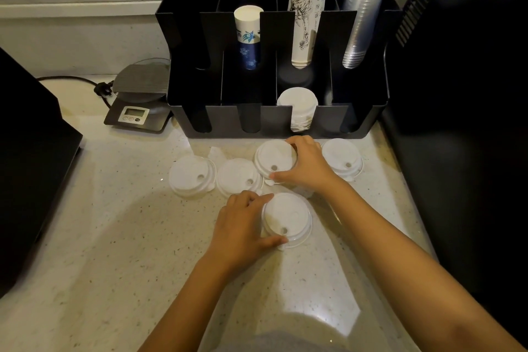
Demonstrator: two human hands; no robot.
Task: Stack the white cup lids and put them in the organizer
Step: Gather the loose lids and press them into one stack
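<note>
Both hands are pinching lids, the left hand [240,226] on the 6 o'clock lid [287,218] and the right hand [307,164] on the 12 o'clock lid [274,161], so a crooked stack could easily jam in the organizer [357,120] slot.

Plain white plastic cup lids [238,177] sit on a cream speckled stone counter [114,223] by a glossy black slotted organizer [357,123] holding blue-and-white patterned paper cups [247,37] and white cups with black line drawings [307,17].

Two bare forearms, entering from 5 and 7 o'clock, no sleeves reaching the visible stretch. Bare left hand [240,226] and bare right hand [307,164], without rings, watch, bracelets or gloves. Short fingernails, unpainted as far as visible. Strip of grey fabric garment [274,341] at 6 o'clock.
</note>
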